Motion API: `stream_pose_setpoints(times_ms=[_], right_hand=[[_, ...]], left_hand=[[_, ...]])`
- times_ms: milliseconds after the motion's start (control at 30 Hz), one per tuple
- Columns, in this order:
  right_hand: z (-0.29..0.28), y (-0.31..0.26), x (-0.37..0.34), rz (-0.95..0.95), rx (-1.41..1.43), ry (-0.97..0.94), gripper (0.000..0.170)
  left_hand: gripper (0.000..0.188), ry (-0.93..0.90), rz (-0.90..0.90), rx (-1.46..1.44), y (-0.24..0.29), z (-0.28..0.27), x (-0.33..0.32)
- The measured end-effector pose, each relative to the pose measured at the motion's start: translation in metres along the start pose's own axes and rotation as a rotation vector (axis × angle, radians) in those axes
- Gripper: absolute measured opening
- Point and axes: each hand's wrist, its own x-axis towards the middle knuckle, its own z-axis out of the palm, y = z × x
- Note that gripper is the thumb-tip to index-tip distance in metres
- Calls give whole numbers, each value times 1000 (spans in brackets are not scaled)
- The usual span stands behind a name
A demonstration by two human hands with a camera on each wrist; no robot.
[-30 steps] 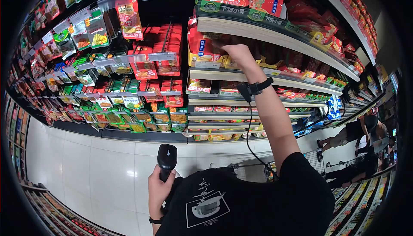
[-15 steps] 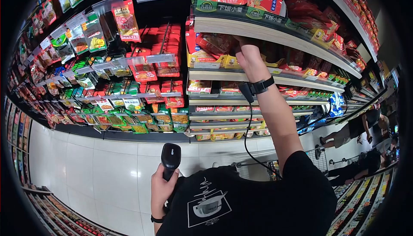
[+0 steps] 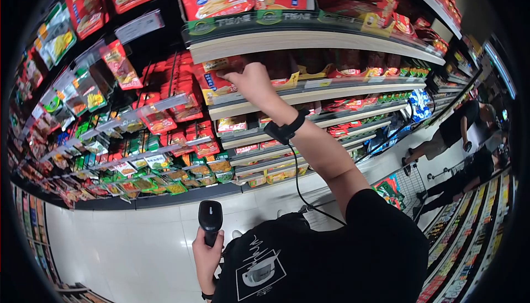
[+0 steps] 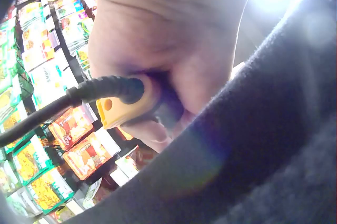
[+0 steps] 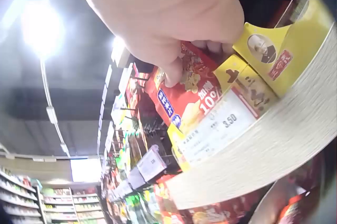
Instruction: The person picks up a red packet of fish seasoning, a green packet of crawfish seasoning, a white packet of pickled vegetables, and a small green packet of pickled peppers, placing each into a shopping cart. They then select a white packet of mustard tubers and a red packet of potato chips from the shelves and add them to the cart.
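In the head view my left hand (image 3: pixel 207 261) grips a black handheld barcode scanner (image 3: pixel 210 216) by its handle, low in front of the shelves. The left wrist view shows the scanner's yellow handle end (image 4: pixel 118 109) and its cable under the palm. My right hand (image 3: pixel 254 85) reaches into a middle shelf and pinches a red food packet (image 5: pixel 184 95) at its upper part. The thumb lies across the packet's front, while the other fingers go behind it and are partly hidden. That packet stands in a yellow display box (image 5: pixel 268 50), behind a 3.50 price tag (image 5: pixel 224 124).
A wooden-edged shelf (image 3: pixel 309 42) with more red packets sits just above the right hand. Hanging packets (image 3: pixel 118 65) fill the racks to the left. A wire cart (image 3: pixel 409 190) and two people stand at the right. A cable runs from the right wrist camera (image 3: pixel 281 132).
The head view has turned, so the shelves appear tilted. My right hand has come out from deeper in the shelf to the leftmost packet's front. The left hand still holds the scanner.
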Motion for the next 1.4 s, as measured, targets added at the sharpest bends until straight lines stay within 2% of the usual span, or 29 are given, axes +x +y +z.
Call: stream_pose_setpoints(times_ms=[100, 400, 500, 600, 700, 800, 900, 933, 1033, 1167, 1200, 1233, 1300, 1400], right_hand=[[0, 1, -9, -169, -112, 129, 51], [-18, -9, -14, -174, -109, 75, 48], [-9, 7, -8, -178, -125, 135, 46], [0, 26, 8, -225, -224, 102, 45], [-4, 26, 13, -135, -46, 9, 50], [-21, -5, -2, -104, 36, -111, 44], [-14, 2, -8, -266, 369, -74, 40], [-19, 4, -8, -191, 343, -143, 27], [-21, 21, -1, -323, 534, -89, 24], [-36, 11, -25, -611, 244, -5, 27], [-42, 9, -31, -856, 107, 45, 38], [-49, 5, -44, -1015, 34, 76, 33], [-64, -7, -74, -1181, -77, 126, 39], [-71, -16, -125, -1012, 54, 132, 47]], left_hand=[[25, -4, -26, 3, 8, 2, -1], [27, -20, -54, -12, 16, 9, -2], [27, -23, -42, -2, 14, 8, -3], [27, -18, -35, -16, 10, 6, -6], [25, -6, -10, -32, 9, 2, -6], [23, 17, 28, -76, 13, -2, -4], [23, 40, 53, -93, 8, -5, 0], [23, 38, 48, -104, 10, -4, 1], [21, 39, 48, -100, 10, -1, 4], [20, 21, 45, -82, 3, -2, 7], [20, 20, 47, -85, 0, -3, 9], [21, 17, 49, -89, -2, -4, 12], [20, 18, 49, -84, 4, -6, 15], [21, 3, 57, -66, 1, -14, 20]])
